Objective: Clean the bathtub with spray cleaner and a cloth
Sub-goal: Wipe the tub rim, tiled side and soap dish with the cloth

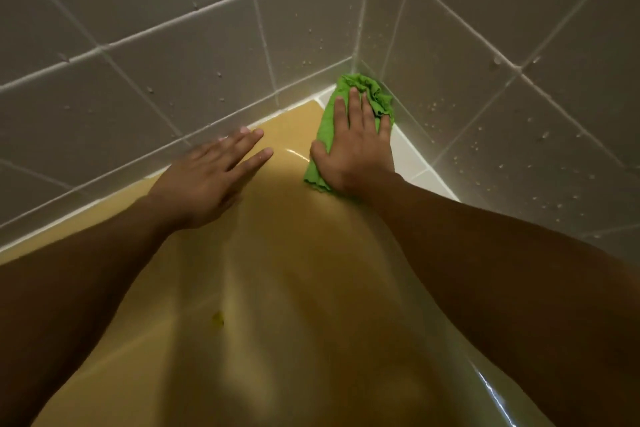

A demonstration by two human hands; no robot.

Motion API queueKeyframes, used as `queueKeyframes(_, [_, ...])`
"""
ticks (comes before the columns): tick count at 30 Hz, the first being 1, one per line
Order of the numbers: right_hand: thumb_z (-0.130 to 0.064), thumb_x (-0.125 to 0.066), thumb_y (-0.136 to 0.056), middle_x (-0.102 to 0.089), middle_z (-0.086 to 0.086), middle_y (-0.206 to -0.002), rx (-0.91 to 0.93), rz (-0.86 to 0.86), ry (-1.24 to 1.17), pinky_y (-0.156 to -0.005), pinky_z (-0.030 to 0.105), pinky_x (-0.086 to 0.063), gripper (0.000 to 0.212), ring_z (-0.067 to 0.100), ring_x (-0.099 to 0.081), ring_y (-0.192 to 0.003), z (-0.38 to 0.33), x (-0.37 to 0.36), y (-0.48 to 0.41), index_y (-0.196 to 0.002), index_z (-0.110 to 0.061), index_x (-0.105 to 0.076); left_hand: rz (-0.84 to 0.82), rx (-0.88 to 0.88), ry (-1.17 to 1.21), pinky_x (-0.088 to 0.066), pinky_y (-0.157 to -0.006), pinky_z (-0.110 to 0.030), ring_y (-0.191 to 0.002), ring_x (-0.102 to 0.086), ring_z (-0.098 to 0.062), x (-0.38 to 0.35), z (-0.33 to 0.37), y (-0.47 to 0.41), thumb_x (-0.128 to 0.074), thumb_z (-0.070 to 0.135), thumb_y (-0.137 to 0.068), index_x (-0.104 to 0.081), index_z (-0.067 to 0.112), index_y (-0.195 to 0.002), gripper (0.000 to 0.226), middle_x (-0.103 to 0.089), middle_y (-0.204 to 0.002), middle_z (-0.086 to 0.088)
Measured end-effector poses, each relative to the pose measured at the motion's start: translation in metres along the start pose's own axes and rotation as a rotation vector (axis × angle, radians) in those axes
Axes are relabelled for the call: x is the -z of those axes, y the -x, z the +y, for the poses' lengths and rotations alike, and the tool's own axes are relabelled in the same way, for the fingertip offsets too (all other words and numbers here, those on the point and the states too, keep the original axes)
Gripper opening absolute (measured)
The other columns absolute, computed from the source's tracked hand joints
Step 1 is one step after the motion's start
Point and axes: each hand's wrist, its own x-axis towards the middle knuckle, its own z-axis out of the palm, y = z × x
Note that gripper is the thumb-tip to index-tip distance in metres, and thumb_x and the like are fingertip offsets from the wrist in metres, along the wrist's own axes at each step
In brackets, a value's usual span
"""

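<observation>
The yellow bathtub (287,288) fills the lower middle of the view, its rim running into a tiled corner. A green cloth (374,94) lies bunched on the rim at that corner. My right hand (353,146) lies flat on the cloth with straight fingers and presses it onto the rim. My left hand (214,170) rests flat on the rim to the left, fingers straight, holding nothing. No spray bottle is in view.
Grey wall tiles (173,55) with white grout and water drops rise behind and to the right of the tub. A narrow white ledge (412,156) runs between rim and right wall. A small dark spot (217,319) sits on the tub's inner slope.
</observation>
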Motion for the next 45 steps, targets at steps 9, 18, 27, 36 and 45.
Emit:
queueKeyframes(9, [-0.063, -0.027, -0.092, 0.008, 0.011, -0.171, 0.013, 0.025, 0.029, -0.123, 0.057, 0.0, 0.089, 0.027, 0.007, -0.157, -0.009, -0.002, -0.022, -0.163, -0.015, -0.004, 0.021, -0.246, -0.235, -0.024, -0.122, -0.05, -0.156, -0.021, -0.036, -0.021, -0.072, 0.131, -0.032, 0.02, -0.101, -0.035, 0.017, -0.16, 0.059, -0.023, -0.17, -0.004])
queueKeyframes(18, [-0.063, -0.028, -0.094, 0.009, 0.008, -0.171, 0.019, 0.022, 0.014, -0.125, 0.056, 0.002, 0.087, 0.024, 0.009, -0.157, -0.009, -0.001, -0.02, -0.163, -0.018, -0.003, -0.007, -0.305, -0.187, -0.023, -0.121, -0.055, -0.156, -0.02, -0.039, -0.029, -0.085, 0.134, -0.036, 0.025, -0.101, -0.035, 0.019, -0.16, 0.059, -0.023, -0.17, -0.005])
queueKeyframes(27, [-0.064, -0.031, -0.092, 0.002, 0.006, -0.172, 0.177, -0.029, 0.066, -0.125, 0.057, 0.001, 0.089, 0.026, 0.007, -0.157, -0.064, -0.017, 0.017, -0.163, -0.019, -0.003, 0.075, -0.362, -0.169, -0.016, -0.126, -0.052, -0.156, -0.018, -0.039, -0.019, -0.08, 0.13, -0.046, 0.013, -0.086, -0.039, 0.017, -0.158, 0.072, -0.025, -0.169, -0.008])
queueKeyframes(36, [-0.053, -0.035, -0.102, -0.005, -0.002, -0.171, 0.249, -0.053, -0.021, -0.127, 0.051, -0.003, 0.07, 0.017, 0.001, -0.157, -0.069, -0.016, 0.023, -0.163, -0.027, -0.011, 0.091, -0.357, -0.149, -0.022, -0.124, -0.053, -0.157, -0.016, -0.036, -0.021, -0.082, 0.136, -0.05, 0.008, -0.088, -0.032, 0.013, -0.161, 0.075, -0.019, -0.171, -0.011])
queueKeyframes(45, [-0.052, -0.02, -0.105, 0.01, 0.002, -0.171, -0.117, -0.106, -0.005, -0.126, 0.054, 0.003, 0.069, 0.021, 0.009, -0.157, -0.01, 0.01, -0.025, -0.163, -0.023, 0.002, 0.133, -0.263, -0.109, -0.035, -0.118, -0.055, -0.155, -0.024, -0.035, -0.03, -0.084, 0.151, -0.058, 0.01, -0.092, -0.04, 0.006, -0.156, 0.067, -0.025, -0.168, -0.016])
